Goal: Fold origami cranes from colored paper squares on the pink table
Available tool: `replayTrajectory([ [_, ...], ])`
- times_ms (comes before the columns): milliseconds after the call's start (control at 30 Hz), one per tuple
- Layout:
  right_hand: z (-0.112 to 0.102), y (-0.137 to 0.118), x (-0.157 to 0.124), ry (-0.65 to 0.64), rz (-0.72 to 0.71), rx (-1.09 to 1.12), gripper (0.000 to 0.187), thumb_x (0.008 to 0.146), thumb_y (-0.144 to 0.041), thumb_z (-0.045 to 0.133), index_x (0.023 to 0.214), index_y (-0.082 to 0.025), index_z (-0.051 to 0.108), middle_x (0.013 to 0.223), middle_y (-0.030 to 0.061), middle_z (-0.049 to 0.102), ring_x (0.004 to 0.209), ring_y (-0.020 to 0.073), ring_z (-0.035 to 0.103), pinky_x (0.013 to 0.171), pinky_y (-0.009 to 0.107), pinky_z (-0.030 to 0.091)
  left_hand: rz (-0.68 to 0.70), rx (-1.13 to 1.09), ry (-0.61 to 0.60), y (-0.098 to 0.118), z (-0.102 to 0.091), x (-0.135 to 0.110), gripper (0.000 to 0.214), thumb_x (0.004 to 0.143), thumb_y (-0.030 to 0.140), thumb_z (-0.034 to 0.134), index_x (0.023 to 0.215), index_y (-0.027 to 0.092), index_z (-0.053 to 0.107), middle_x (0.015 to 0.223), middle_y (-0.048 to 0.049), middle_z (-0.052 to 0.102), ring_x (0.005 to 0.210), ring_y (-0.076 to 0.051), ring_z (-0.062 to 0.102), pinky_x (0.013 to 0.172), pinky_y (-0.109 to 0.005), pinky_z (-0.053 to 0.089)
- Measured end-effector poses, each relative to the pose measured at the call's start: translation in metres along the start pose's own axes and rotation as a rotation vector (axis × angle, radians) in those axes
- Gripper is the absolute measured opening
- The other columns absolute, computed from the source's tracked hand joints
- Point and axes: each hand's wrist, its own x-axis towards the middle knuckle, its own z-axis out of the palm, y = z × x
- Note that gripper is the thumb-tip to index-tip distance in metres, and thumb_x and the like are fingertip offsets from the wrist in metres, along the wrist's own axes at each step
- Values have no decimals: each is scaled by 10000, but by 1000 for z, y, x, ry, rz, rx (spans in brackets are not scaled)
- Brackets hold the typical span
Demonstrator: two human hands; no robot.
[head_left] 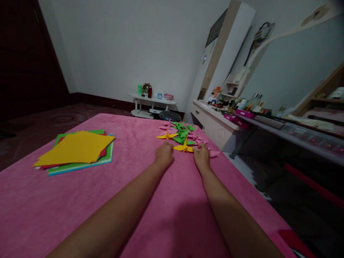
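Note:
Both my arms stretch forward over the pink cloth. A yellow paper crane (185, 147) sits between my hands, its wings spread to either side. My left hand (164, 154) has its fingers closed at the tip of the left wing. At the right wing tip, my right hand (202, 156) pinches the paper. Just beyond my left hand stands a second yellow paper crane (167, 135). Green paper cranes (182, 133) and pink paper cranes (197, 136) cluster behind, several of each, partly overlapping. My fingertips are small and partly hidden in this view.
A stack of coloured paper sheets, yellow paper (75, 147) on top, lies at the left on the pink cloth (129, 186). Beyond the far edge are a dark round stool (170, 115) and a white shelf (142, 113). A cluttered dressing table (215, 125) stands at the right.

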Motion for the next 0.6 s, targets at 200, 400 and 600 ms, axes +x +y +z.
replayTrajectory([
  [200,-20,-3,-27,4,-97,16,374,690,-48,434,1027,-111,581,1001,133,605,972,238,553,844,334,417,39,-213,-35,-16,-20,-21,287,788,163,517,1035,168,663,1017,-89,625,960,-189,566,853,-266,412],
  [400,-41,-44,-40,187,-281,140,320,764,-117,421,1038,-197,566,1147,96,511,997,207,527,807,315,432,3,-614,-183,-67,-51,-50,282,751,199,562,997,107,667,718,-43,649,626,-124,573,582,-224,443],
  [600,13,-114,4,-128,-280,57,257,728,-166,514,977,-166,579,992,87,612,948,203,562,835,312,418,-137,-1010,-166,-88,-71,-64,253,710,235,604,882,65,676,637,-42,618,518,-91,532,529,-226,429],
])
